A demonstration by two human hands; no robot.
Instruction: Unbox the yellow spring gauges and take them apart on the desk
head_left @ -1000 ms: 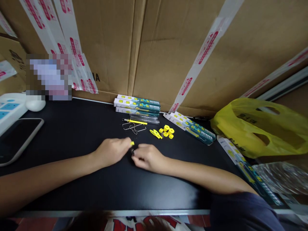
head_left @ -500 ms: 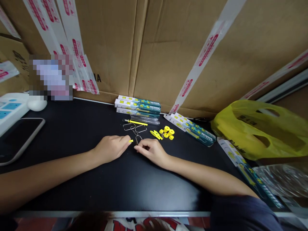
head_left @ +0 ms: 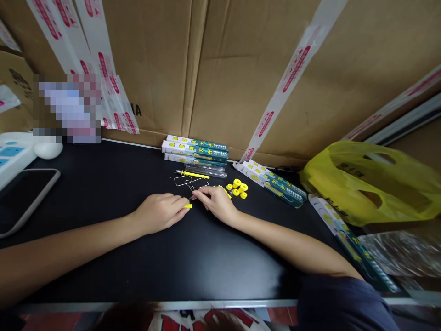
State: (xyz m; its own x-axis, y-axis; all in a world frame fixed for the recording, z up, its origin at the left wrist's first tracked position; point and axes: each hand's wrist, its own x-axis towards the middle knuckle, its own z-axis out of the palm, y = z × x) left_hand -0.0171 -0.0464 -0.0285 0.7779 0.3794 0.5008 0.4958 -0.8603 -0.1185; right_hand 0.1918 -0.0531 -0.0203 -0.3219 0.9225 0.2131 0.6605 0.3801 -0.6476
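Observation:
My left hand (head_left: 159,213) is closed around a small yellow plastic piece (head_left: 188,206), and only its end sticks out past the fingertips. Facing it, my right hand (head_left: 221,206) pinches a bent metal wire hook (head_left: 192,198) between thumb and forefinger, close to the yellow end. Whether hook and piece touch I cannot tell. Just beyond the hands lie more wire hooks (head_left: 182,181) and a yellow rod (head_left: 197,175) with a metal ring. Behind these are clear plastic tubes (head_left: 210,172). Several yellow caps (head_left: 236,191) sit right of my right hand, which partly covers some flat yellow pieces.
Printed narrow boxes (head_left: 196,149) are stacked at the back, with more boxes (head_left: 272,181) to the right. A yellow plastic bag (head_left: 358,184) stands at far right. On the left are a phone (head_left: 25,197) and a white power strip (head_left: 17,154). Large cardboard (head_left: 151,69) closes off the back.
My right hand has moved slightly up and left with the wire hook, now nearer the yellow piece. The hook has tipped flatter. My left hand stays nearly in place, and the view has shifted slightly.

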